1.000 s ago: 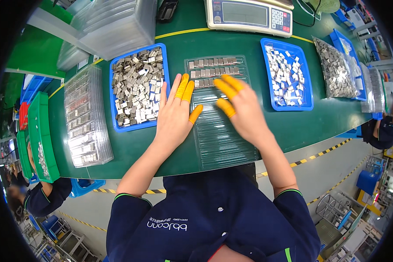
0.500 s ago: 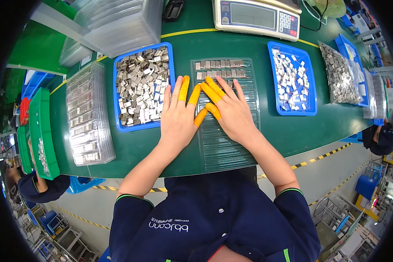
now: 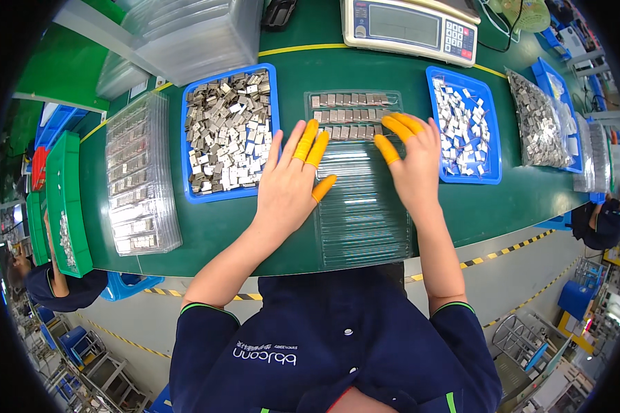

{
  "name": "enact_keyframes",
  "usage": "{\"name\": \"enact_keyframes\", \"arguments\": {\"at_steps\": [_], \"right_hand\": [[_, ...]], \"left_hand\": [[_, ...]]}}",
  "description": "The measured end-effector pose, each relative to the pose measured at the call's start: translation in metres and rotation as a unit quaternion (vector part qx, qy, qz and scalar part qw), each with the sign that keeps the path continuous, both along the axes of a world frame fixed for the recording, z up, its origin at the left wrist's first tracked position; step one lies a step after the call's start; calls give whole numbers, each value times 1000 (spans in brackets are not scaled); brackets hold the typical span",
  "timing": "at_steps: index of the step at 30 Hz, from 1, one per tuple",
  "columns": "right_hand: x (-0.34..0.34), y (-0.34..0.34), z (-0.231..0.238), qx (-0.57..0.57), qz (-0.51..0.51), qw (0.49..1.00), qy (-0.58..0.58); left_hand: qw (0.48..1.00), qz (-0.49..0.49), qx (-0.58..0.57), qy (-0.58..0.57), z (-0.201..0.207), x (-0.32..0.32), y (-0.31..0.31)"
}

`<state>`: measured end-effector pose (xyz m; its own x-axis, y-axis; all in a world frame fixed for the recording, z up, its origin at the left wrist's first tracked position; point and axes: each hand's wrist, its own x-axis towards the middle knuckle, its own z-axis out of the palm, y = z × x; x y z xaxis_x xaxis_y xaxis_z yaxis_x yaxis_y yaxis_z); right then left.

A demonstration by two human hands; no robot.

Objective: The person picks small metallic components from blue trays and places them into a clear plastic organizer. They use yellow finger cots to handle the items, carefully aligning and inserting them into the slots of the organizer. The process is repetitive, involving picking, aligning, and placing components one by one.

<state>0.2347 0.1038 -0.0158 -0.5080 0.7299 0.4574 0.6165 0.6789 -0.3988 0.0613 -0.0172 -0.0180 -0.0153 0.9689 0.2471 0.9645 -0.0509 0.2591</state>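
Observation:
Between my hands lies a clear plastic blister tray with many narrow ridges. Three rows of small metal connector shells fill its far end; the nearer slots hold none. My left hand rests at the tray's left edge, fingers stretched and apart, fingertips near the left end of the third row. Over the right end of that row bends my right hand, thumb and fingers apart, fingertips at the last shells. Both hands wear yellow finger covers on the thumb and two fingers. Neither hand visibly holds anything.
A blue bin of metal shells stands left, another blue bin of white pieces right. Stacked filled trays, a green bin, a scale, clear plastic boxes and a bag of parts surround them.
My hands were close together over the tray; the right hand has moved right, away from the left. The third row of shells now shows. The left hand has shifted only slightly.

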Motion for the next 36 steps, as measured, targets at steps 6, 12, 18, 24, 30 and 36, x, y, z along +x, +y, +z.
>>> {"name": "enact_keyframes", "arguments": {"at_steps": [6,12,18,24,30,36], "right_hand": [[12,7,-11,-2,-49,999,-19],[1,5,-13,4,-51,999,-10],[3,3,-16,-2,-43,999,-6],[3,2,-17,-12,-38,999,7],[3,3,-21,-14,-43,999,15],[4,4,-24,-4,-38,999,32]], "left_hand": [[998,-44,-6,-36,1,9,4],[995,-76,-7,-70,-1,23,17],[995,-81,-18,-60,-10,26,20],[996,-74,-21,-53,-9,28,20],[997,-67,-20,-46,-11,30,20],[997,-66,-18,-34,-11,31,20]]}}
